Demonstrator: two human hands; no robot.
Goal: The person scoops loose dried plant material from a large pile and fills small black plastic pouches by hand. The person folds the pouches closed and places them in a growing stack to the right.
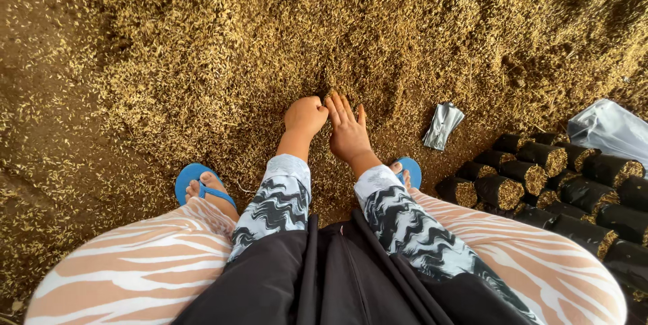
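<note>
Head view, squatting over a husk pile point(270, 48) spread across the ground, one blue sandal point(192, 180) at left and another point(410, 171) at right.

Step in hand, judged: gathering loose husk with both hands. To do it well, keep both hands low in the pile, cup them toward each other, and draw the husk in without scattering it.

Left hand point(305, 116): curled into a fist, knuckles pressed into the husk. Whether it encloses any husk I cannot tell; the palm is hidden.

Right hand point(347, 129): open and flat, fingers point(339, 105) together and extended, palm down on the husk, just beside the left hand. It holds nothing.

Further right: a crumpled grey bag point(442, 124) lies on the husk, apart from the hands. Beyond it, filled black bags point(540, 183) lie stacked on their sides, husk showing at the ends. Clear plastic point(611, 129) at far right.
</note>
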